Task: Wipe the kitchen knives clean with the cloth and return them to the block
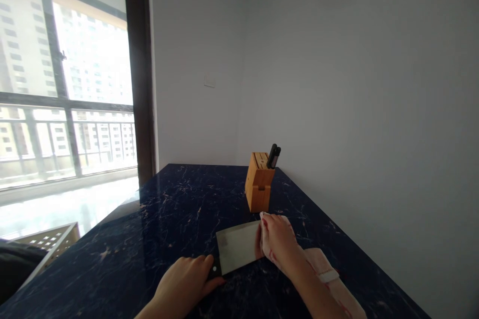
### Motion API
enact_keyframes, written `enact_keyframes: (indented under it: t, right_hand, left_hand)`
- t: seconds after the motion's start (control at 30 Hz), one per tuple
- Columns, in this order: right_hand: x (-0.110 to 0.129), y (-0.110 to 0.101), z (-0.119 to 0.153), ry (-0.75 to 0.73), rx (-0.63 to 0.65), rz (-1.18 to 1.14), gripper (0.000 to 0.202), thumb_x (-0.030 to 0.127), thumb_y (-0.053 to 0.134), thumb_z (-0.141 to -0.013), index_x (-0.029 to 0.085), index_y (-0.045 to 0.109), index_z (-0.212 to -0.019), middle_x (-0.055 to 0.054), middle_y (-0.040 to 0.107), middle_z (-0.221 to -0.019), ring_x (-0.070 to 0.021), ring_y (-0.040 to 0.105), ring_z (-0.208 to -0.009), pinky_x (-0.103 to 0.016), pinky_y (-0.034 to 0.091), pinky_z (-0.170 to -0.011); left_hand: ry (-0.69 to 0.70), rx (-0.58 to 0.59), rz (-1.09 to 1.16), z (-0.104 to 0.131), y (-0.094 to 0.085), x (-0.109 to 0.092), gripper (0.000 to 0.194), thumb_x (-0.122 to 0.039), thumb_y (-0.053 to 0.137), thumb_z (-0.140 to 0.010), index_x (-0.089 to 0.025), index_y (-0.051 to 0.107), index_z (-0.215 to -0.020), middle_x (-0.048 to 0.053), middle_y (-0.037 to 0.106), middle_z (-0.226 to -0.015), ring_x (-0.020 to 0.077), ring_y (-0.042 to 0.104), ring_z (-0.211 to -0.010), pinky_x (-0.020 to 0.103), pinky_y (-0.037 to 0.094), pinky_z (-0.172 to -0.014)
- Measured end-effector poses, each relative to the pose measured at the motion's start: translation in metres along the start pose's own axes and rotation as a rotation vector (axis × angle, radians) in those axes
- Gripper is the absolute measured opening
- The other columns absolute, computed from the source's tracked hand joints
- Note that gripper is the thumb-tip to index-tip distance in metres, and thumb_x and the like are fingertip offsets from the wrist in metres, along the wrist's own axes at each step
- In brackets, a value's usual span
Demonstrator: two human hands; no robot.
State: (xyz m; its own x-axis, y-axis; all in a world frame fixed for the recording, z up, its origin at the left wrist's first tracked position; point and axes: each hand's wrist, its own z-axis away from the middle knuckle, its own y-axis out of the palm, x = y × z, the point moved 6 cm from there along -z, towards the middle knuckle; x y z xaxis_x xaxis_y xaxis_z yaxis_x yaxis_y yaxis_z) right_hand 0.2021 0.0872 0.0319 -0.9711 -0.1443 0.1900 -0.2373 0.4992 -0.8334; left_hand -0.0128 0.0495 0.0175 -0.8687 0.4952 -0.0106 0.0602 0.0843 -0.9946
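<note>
A cleaver (239, 245) with a broad shiny blade and black handle is held above the dark table. My left hand (189, 276) is closed around its handle. At the blade's far right end, my right hand (279, 234) grips a white and pink cloth (265, 246) that touches the blade and hides its tip. The rest of the cloth trails under and past my right forearm toward the lower right. Beyond the blade stands a wooden knife block (260, 192) with black-handled tools (274, 156) in its right side.
The dark blue marbled table (179, 204) runs back to a grey wall (337, 84). On the left are a window (90, 60) and a chair (56, 244) with a perforated back and something black on it.
</note>
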Motion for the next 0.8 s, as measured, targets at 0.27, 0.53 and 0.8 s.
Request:
enact_keyframes:
  t: [0.27, 0.53, 0.8]
  right_hand:
    - [-0.010, 0.001, 0.001, 0.039, 0.075, 0.118, 0.022, 0.017, 0.036, -0.086, 0.015, 0.058, -0.085, -0.009, 0.059, -0.083, -0.0188, 0.051, -0.079, -0.029, 0.032, -0.074]
    - [0.034, 0.001, 0.010, -0.169, 0.113, 0.021, 0.020, 0.008, 0.038, -0.083, 0.016, 0.056, -0.084, -0.007, 0.058, -0.089, -0.0187, 0.050, -0.087, -0.029, 0.034, -0.079]
    - [0.078, -0.009, 0.027, -0.359, 0.178, -0.199, 0.020, 0.007, 0.037, -0.083, 0.018, 0.053, -0.088, -0.003, 0.057, -0.089, -0.0152, 0.050, -0.086, -0.025, 0.036, -0.076]
  left_hand:
    - [0.014, -0.008, -0.005, -0.001, 0.000, -0.001, 0.052, -0.060, 0.027, -0.082, -0.021, 0.061, -0.088, 0.007, 0.069, -0.080, 0.0273, 0.066, -0.073, 0.035, 0.049, -0.062]
    - [-0.018, 0.010, 0.023, -0.001, 0.002, 0.002, 0.050, -0.061, 0.030, -0.081, -0.022, 0.061, -0.088, 0.006, 0.069, -0.081, 0.0264, 0.066, -0.074, 0.034, 0.048, -0.063]
    - [-0.027, 0.023, 0.028, -0.001, 0.003, 0.002, 0.050, -0.060, 0.029, -0.081, -0.022, 0.061, -0.089, 0.006, 0.069, -0.082, 0.0263, 0.066, -0.075, 0.033, 0.047, -0.064]
